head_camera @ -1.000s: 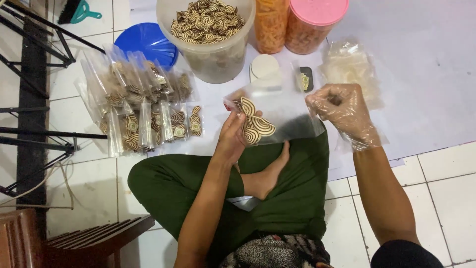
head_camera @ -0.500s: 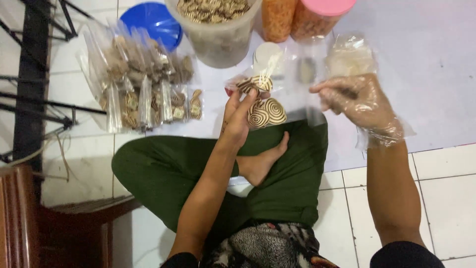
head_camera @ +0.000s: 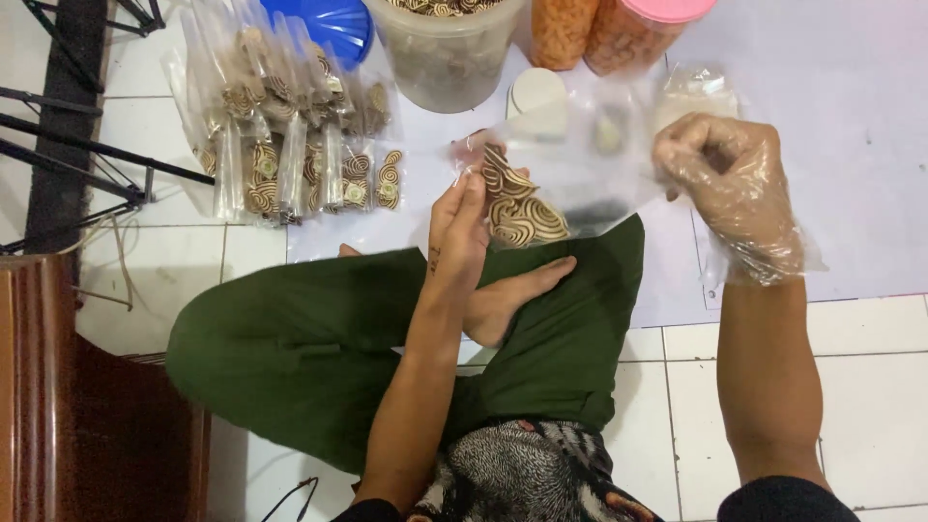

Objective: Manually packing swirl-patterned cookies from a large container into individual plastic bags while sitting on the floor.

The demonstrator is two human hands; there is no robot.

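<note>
1. Nearest the camera: the person sits cross-legged in dark green trousers [head_camera: 319, 338] on white floor tiles [head_camera: 870, 387]; one bare foot [head_camera: 512, 295] lies between the knees, sole up.
2. Left edge: a dark wooden piece of furniture [head_camera: 58, 387] stands close to the left knee, leaving little room on that side. Right of the right forearm the tiles lie open to the frame edge.
3. Left hand [head_camera: 459, 232], bare, is raised above the foot, fingers straight and pressed against the side of a clear plastic bag [head_camera: 580, 164]; it holds that end of the bag.
4. Spiral-patterned brown-and-cream cookies [head_camera: 517, 203] sit inside the bag, at the end touching the left hand.
5. Right hand [head_camera: 730, 179], in a thin clear glove, is curled, pinching the opposite end of the bag. The bag hangs in the air between both hands, above the right knee.
6. Beyond the hands: a pale sheet [head_camera: 831, 126] covers the floor; its near edge runs just behind the right wrist.
7. Far left: a row of filled cookie packets [head_camera: 290, 145] lies on the floor, black metal rods [head_camera: 87, 145] just beside them.
8. Far edge: a blue lid [head_camera: 333, 24], a clear tub of cookies [head_camera: 449, 53] and two orange jars [head_camera: 604, 34], cropped by the top edge.
</note>
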